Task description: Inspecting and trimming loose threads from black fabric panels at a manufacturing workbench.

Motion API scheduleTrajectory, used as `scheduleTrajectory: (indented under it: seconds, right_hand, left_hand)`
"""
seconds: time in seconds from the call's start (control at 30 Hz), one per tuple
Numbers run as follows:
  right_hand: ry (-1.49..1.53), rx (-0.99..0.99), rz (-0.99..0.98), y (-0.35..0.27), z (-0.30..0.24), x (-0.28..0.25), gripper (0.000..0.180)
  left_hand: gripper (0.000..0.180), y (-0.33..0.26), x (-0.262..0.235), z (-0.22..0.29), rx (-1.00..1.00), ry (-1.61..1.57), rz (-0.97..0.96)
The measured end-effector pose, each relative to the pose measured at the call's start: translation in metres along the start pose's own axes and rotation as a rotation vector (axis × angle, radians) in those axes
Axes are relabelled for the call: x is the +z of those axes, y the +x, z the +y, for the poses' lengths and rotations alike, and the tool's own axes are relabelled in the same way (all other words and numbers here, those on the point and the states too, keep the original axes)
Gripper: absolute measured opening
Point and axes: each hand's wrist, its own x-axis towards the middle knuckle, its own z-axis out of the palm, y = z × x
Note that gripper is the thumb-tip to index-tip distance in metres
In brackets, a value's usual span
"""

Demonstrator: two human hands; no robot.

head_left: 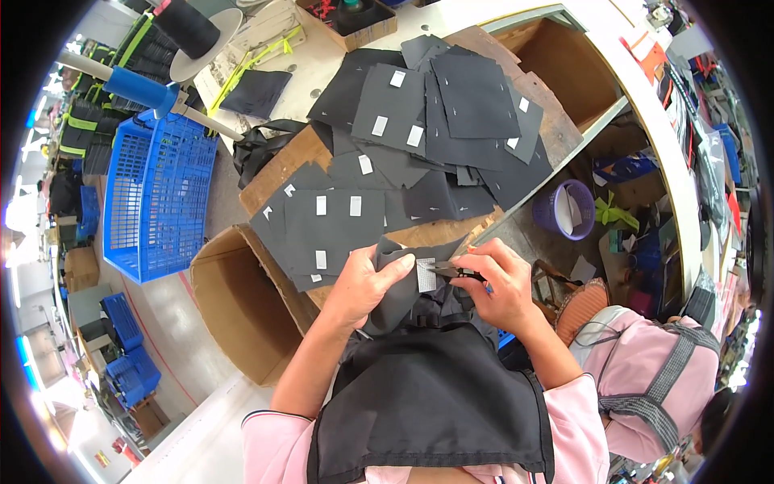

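Note:
Between the thumb and fingers of my left hand (356,284) is a folded dark grey fabric piece (393,302), held up close to my body. A white label (426,275) lies on that piece. My right hand (501,282) is closed round small dark thread snips (451,273), whose tips touch or nearly touch the label's edge. Just beyond my hands, several flat dark fabric pieces with white labels (334,230) are spread on a brown board (427,234). A further stack of dark fabric pieces (476,97) lies behind them. My lap is covered by a black apron (435,395).
On the left are an open cardboard box (234,298) and a blue plastic crate (157,194). A black thread cone (187,28) stands at the upper left. Below the table, a purple basket (564,211) sits to the right. A person in pink (645,379) is close at my right.

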Motion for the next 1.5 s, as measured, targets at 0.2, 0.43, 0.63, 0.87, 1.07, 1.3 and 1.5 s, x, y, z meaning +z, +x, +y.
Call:
scheduleTrajectory:
  seconds: [0.2, 0.43, 0.63, 0.87, 1.07, 1.3, 1.5]
  right_hand:
    - [-0.062, -0.127, -0.067, 0.007, -0.001, -0.004, 0.031]
    - [-0.022, -0.100, 0.014, 0.004, -0.008, 0.000, 0.030]
    - [-0.030, -0.081, 0.073, 0.010, -0.003, 0.011, 0.026]
    - [0.216, 0.562, -0.035, 0.004, 0.073, 0.046, 0.033]
    - [-0.137, 0.586, -0.017, 0.022, 0.090, 0.077, 0.044]
    - [-0.443, 0.525, 0.092, 0.092, 0.169, 0.057, 0.047]
    - [-0.711, 0.197, -0.125, 0.093, 0.235, 0.073, 0.017]
  left_hand:
    - [0.016, 0.002, -0.003, -0.004, -0.055, 0.039, -0.066]
    - [0.017, -0.001, -0.002, -0.002, -0.028, -0.011, 0.006]
    - [0.021, -0.002, -0.013, 0.002, -0.130, -0.002, -0.011]
    - [0.041, 0.033, -0.115, -0.020, 0.111, 0.228, 0.450]
    - [0.102, 0.059, -0.171, -0.095, 0.086, 0.974, 0.867]
    - [0.089, 0.055, -0.122, -0.087, 0.417, 1.063, 0.903]
    - [0.075, 0.073, -0.091, -0.071, 0.542, 0.827, 0.646]
